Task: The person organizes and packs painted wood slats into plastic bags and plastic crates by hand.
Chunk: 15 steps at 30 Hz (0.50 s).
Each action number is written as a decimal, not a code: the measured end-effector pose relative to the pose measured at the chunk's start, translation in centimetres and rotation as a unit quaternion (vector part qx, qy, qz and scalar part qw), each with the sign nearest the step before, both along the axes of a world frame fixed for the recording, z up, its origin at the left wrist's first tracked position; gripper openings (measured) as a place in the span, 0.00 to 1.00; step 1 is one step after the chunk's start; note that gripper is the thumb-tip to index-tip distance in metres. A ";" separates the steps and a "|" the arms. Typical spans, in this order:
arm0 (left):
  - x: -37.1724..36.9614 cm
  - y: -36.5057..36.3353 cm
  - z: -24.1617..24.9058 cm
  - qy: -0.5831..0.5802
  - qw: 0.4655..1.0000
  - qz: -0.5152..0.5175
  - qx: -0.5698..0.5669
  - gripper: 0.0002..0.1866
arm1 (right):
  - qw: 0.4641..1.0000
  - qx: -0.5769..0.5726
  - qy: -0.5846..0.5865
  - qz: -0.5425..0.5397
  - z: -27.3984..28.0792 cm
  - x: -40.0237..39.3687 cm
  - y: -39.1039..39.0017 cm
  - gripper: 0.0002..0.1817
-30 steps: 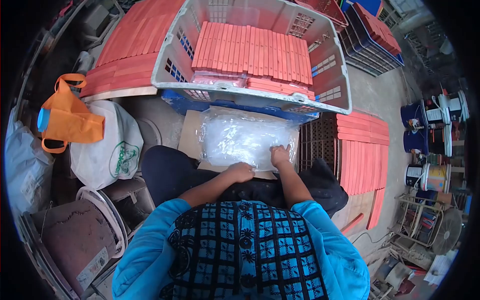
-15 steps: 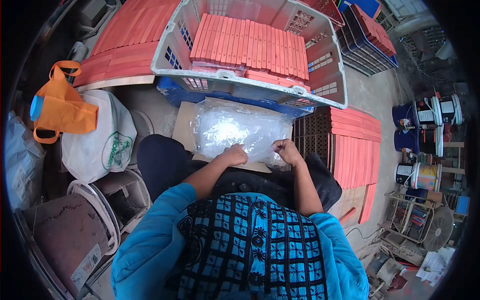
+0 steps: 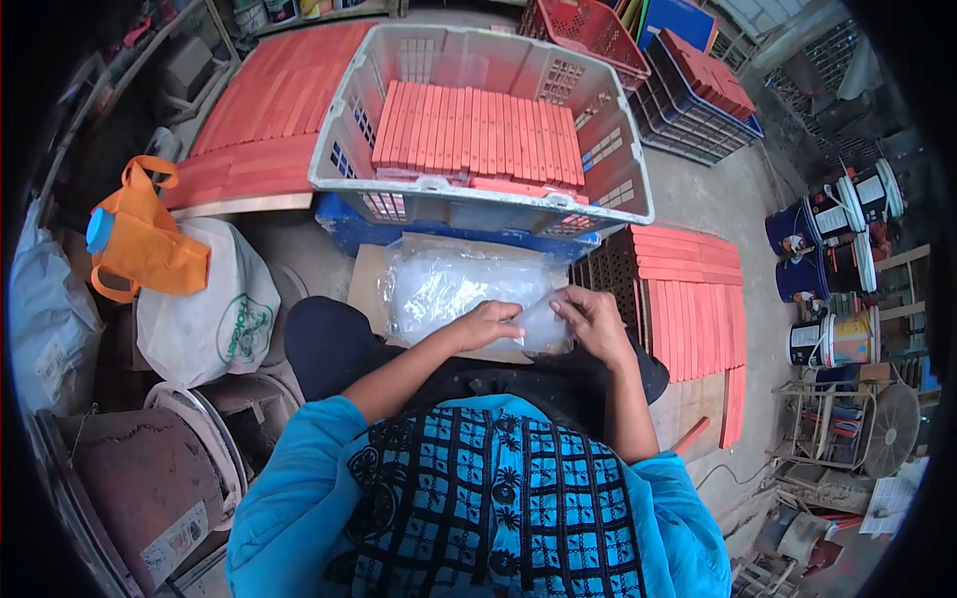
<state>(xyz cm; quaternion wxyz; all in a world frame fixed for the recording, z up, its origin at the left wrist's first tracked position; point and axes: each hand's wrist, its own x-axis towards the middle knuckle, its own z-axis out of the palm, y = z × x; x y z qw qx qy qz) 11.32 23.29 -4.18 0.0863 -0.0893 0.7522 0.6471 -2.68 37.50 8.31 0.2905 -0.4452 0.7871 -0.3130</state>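
Observation:
A pile of clear plastic bags (image 3: 439,287) lies in front of me on a piece of cardboard (image 3: 368,282). One clear plastic bag (image 3: 540,321) is lifted a little at the right end of the pile, stretched between my two hands. My left hand (image 3: 486,325) pinches its near left side, thumb and fingers together. At its right edge my right hand (image 3: 596,325) grips the film between thumb and curled fingers. Beyond the pile, a grey crate (image 3: 478,195) holds rows of red-painted wooden strips (image 3: 478,130).
The crate rests on a blue crate (image 3: 349,227). More red strips lie on boards at left (image 3: 269,110) and right (image 3: 693,319). An orange bag (image 3: 155,244) sits on a white sack (image 3: 204,319) to my left. Paint buckets (image 3: 832,344) line the right side.
Both hands have risen slightly off the pile, and the bag's corner now shows lifted between them. My right hand has turned and moved right. The camera view has shifted.

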 end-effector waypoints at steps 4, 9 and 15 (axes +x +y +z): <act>1.7 -0.3 3.6 0.087 0.983 0.054 0.154 0.09 | 0.992 0.023 -0.040 0.114 1.5 -1.5 2.5 0.10; 2.6 -1.7 9.1 0.139 0.936 0.123 0.298 0.15 | 0.905 -0.204 -0.372 -0.023 0.3 -3.7 5.2 0.36; 2.0 -3.3 12.5 0.279 0.834 0.264 0.396 0.18 | 0.889 -0.189 -0.416 -0.019 -3.0 -0.8 4.2 0.23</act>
